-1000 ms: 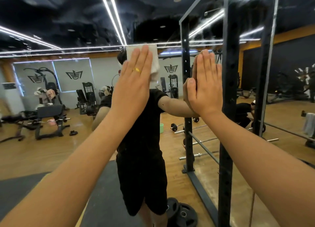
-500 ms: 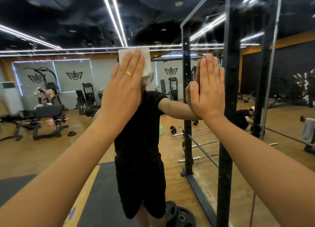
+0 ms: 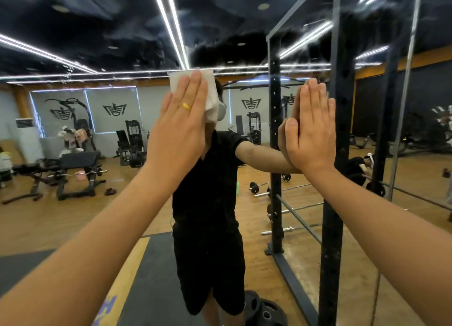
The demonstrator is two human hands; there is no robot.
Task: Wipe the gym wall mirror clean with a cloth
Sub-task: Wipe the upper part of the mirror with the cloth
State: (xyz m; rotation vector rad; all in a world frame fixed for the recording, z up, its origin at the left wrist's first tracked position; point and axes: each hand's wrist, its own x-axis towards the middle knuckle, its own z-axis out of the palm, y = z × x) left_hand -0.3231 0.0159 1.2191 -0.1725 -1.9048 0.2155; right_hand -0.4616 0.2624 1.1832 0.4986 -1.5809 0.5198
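My left hand [image 3: 181, 127], fingers straight, presses a folded white cloth [image 3: 211, 98] flat against the large gym wall mirror [image 3: 97, 44]. The cloth shows at 12 to 1 o'clock of my fingertips. At 3 o'clock, my right hand [image 3: 313, 130] lies open, palm on the glass.

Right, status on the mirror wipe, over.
Left grip flat, pressing white cloth to glass wall mirror. Right grip flat on mirror. Black steel rack upright close right.
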